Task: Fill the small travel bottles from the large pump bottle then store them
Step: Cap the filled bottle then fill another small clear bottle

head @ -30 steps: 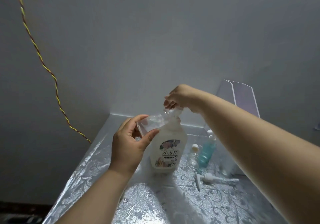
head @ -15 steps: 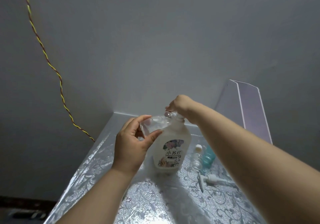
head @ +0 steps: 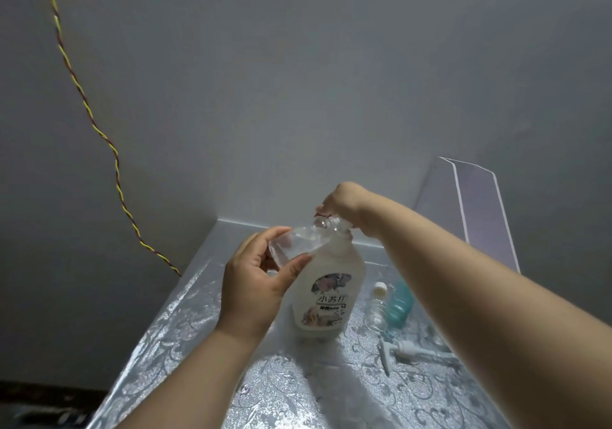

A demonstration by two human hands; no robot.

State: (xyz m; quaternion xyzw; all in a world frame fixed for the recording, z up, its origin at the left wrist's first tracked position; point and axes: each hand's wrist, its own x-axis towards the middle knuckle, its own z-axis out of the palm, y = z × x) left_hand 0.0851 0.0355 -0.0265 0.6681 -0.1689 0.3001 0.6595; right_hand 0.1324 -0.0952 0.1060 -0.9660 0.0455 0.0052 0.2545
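A large white bottle with a flowered label stands on the silver patterned table, its pump taken off. My left hand grips a small clear travel bottle, tilted on its side with its neck toward the big bottle's mouth. My right hand has its fingers curled at the small bottle's neck, right above the big bottle's opening. The white pump head lies on the table to the right. A clear small bottle with a white cap and a teal small bottle stand beside the large one.
A clear plastic box or stand rises at the back right against the grey wall. A twisted yellow and red cord hangs down the wall on the left. The table's left edge runs diagonally, with dark floor below.
My right hand came down from above the big bottle to its mouth. The view shifted slightly; the left hand keeps the small bottle tilted as before.
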